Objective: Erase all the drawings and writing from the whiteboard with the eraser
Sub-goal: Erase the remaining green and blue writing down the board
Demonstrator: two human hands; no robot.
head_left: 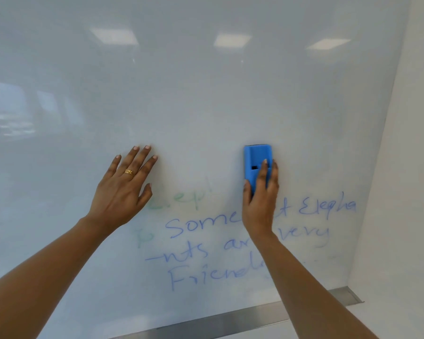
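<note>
- Your right hand (260, 204), right of frame centre, grips the blue eraser (257, 160) w/ thumb on its left edge & fingers laid up its back and right side.
- The eraser stands upright, flat vs the whiteboard (206, 94), just above the blue writing (230, 241).
- Your left hand (123, 189), left of centre, is spread flat on the board, fingers apart & straight, holding nothing; gold ring (129, 172) on one finger.
- Blue writing fills the lower centre-right in four lines; your right wrist & forearm cover part of it.
- Faint green marks (179, 201) sit between the two hands, just above the blue text; one more green mark lower left of the text.
- Metal tray (230, 316) runs along the board's bottom edge, lower right of frame.
- White wall (406, 192) at right edge.
</note>
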